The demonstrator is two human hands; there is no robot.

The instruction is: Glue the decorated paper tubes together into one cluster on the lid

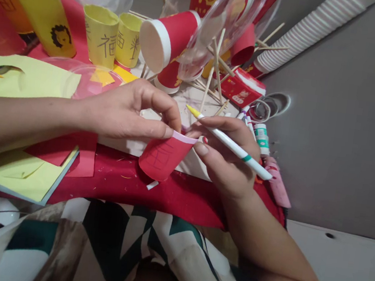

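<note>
A small red paper cylinder [163,155] with a pink strip along its top edge and a dark drawn character on its side is held between both hands. My left hand [132,110] pinches its upper rim, thumb outside and fingers behind. On the other side of the rim, my right hand [232,155] grips with thumb and fingers. A white marker [233,146] with a yellow tip and a green band also rests in my right hand, its tip pointing up and left. Beneath the cylinder lies a small white scrap [152,185] on the red cloth [113,177].
Yellow paper cylinders [104,51] with drawn characters stand at the back left. Red paper cups [179,33], clear plastic lids and wooden sticks [213,70] crowd the back middle. Yellow paper sheets [20,174] lie at left. Markers and a pink tube [277,182] line the right edge.
</note>
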